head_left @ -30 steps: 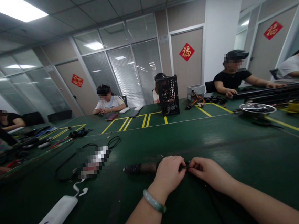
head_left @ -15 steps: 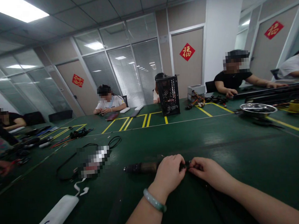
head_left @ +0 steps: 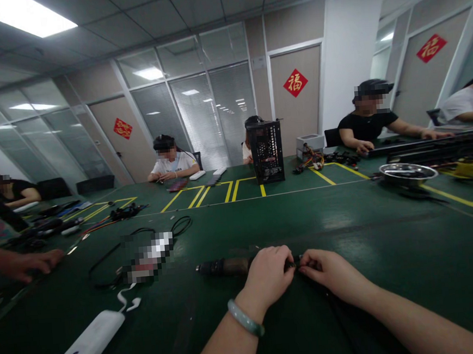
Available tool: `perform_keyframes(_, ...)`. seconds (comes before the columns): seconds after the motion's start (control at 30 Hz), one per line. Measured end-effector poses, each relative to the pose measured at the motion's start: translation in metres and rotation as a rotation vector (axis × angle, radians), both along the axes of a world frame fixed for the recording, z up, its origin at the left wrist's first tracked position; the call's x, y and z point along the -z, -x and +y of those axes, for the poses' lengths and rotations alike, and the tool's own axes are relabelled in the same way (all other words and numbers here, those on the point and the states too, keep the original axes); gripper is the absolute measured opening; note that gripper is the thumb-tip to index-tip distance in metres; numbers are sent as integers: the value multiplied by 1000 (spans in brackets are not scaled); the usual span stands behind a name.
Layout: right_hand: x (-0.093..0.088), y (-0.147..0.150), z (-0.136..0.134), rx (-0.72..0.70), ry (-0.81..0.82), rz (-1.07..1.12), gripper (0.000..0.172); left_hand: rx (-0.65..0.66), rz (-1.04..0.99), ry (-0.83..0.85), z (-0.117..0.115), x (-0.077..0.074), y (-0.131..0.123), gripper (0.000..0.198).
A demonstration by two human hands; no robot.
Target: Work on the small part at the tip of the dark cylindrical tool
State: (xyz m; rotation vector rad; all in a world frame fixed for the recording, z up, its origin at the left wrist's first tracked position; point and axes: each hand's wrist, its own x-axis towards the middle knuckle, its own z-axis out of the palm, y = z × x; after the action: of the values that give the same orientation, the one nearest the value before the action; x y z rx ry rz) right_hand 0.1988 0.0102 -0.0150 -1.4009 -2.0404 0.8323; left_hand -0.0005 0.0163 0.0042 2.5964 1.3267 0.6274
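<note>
Nearest to us, at the lower left of the frame, a white bar [head_left: 84, 347] marked with a black 3 slants out past the bottom edge. At the lower centre we wear a pale green bangle [head_left: 245, 318] on the left wrist.

Just above, our left hand [head_left: 268, 270] lies over the right end of the tool [head_left: 232, 265], its grip curled round that end, the fingers hiding it from us. The tool lies on its side on the green tabletop [head_left: 232, 226], at the lower middle of the frame: slim, round and dark, with a brownish-grey body, a ribbed black collar and a small bright metal tip pointing left. Our right hand [head_left: 329, 270] is close beside, thumb and fingertips pinched on a thin black cable [head_left: 330, 296], which trails towards the bottom edge; its detail is too dark for us to tell.

Left of centre we see a pixelated phone [head_left: 150, 257] beside a looped black cord [head_left: 180, 224]. At the left edge reaches a co-worker's hand [head_left: 41, 264].

Farther off stand a shiny bowl [head_left: 408, 172] at the right and a black case [head_left: 268, 152] near the centre; beyond, we see seated people.
</note>
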Motion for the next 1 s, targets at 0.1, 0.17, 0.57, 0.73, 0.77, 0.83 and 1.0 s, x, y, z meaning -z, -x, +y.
perform_keyframes(0.1,0,0,0,-7,11,-3,9,-9,-1,-7,1,1,0,13)
perform_keyframes(0.17,-1,1,0,-9,9,-4,9,-10,-5,-17,1,2,0,13)
perform_keyframes(0.57,2,-1,1,-18,-12,4,10,15,-13,-26,-3,-1,-1,20)
perform_keyframes(0.73,0,-1,1,-18,6,4,10,-1,-35,5,-3,-2,0,13)
perform_keyframes(0.77,-1,-1,0,-16,9,2,11,2,-33,4,-3,-3,0,12)
perform_keyframes(0.83,-2,0,-1,-12,7,-7,11,17,-26,3,-4,-5,0,13)
perform_keyframes(1.0,-2,0,-1,-10,4,-22,12,28,-19,4,-6,-7,-1,19)
